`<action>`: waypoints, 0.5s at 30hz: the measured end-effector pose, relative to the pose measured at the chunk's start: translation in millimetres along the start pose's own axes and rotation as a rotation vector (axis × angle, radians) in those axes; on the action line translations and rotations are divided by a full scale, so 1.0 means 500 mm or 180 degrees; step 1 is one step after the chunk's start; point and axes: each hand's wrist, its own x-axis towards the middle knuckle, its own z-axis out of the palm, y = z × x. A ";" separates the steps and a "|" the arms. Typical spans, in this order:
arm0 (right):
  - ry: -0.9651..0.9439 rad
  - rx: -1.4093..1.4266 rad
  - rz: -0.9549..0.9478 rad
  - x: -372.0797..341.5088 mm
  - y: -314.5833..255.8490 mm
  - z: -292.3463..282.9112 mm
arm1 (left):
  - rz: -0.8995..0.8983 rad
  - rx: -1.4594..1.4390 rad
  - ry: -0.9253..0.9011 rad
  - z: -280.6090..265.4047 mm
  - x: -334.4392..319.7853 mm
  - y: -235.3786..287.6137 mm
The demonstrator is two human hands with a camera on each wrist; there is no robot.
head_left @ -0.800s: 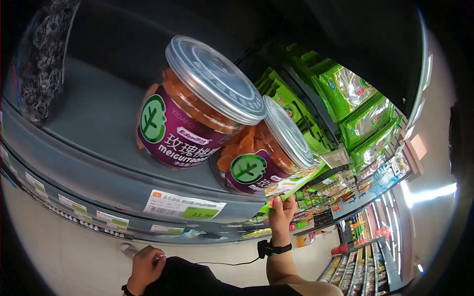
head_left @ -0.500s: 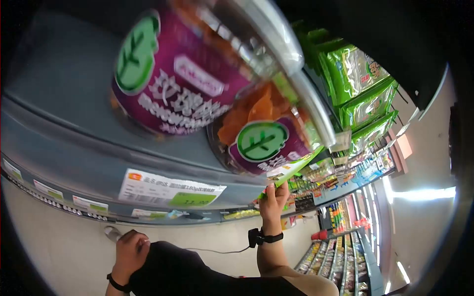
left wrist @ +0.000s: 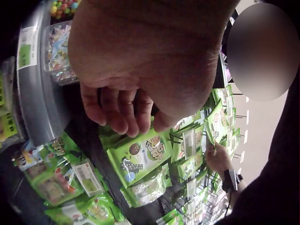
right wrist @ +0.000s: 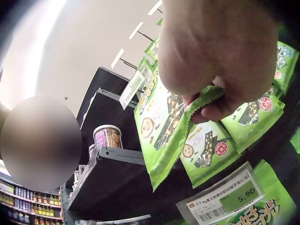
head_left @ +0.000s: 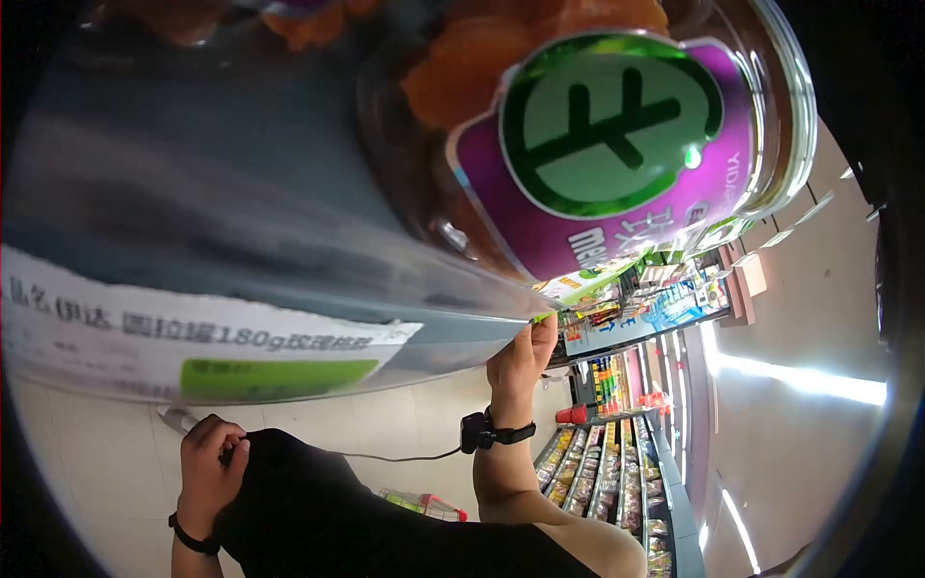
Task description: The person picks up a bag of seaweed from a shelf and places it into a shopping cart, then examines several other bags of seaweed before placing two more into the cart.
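Observation:
My right hand (head_left: 523, 358) pinches the edge of a green snack bag (right wrist: 161, 126) between thumb and fingers. The bag hangs on the rack in front of similar bags, its front printed with a nut figure and a dark seaweed-like strip. Low at the left, my left hand (head_left: 212, 472) hangs beside the body with its fingers loosely curled and nothing in it. In the left wrist view, several green bags (left wrist: 143, 157) show behind those fingers. A clear jar (head_left: 617, 144) of orange dried fruit with a purple label fills the upper head view.
The grey shelf edge (head_left: 462, 332) with a large price label (head_left: 222, 337) runs between the jar and my hands. A price tag (right wrist: 225, 194) stands below the bags in the right wrist view. Behind lies an aisle with stocked shelves (head_left: 607, 462) and a red-handled basket (head_left: 429, 506).
The head view has moved closer to the shelf, so the jars loom larger and the left one has mostly left the frame. The right hand still pinches the bag; the left still hangs.

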 end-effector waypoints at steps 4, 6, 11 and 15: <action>-0.0095 0.0036 -0.0067 0.010 -0.004 0.006 | -0.0010 0.0017 0.0033 0.003 -0.002 0.006; -0.0105 0.0098 -0.0041 0.014 -0.001 0.007 | -0.0014 -0.0011 0.0074 0.000 -0.001 0.012; -0.0094 0.0242 0.0107 0.018 0.020 0.008 | 0.0028 -0.0004 0.0376 -0.002 -0.005 0.022; -0.0157 0.0150 0.0071 0.023 0.027 0.002 | 0.0032 0.0083 0.0376 -0.006 -0.014 0.015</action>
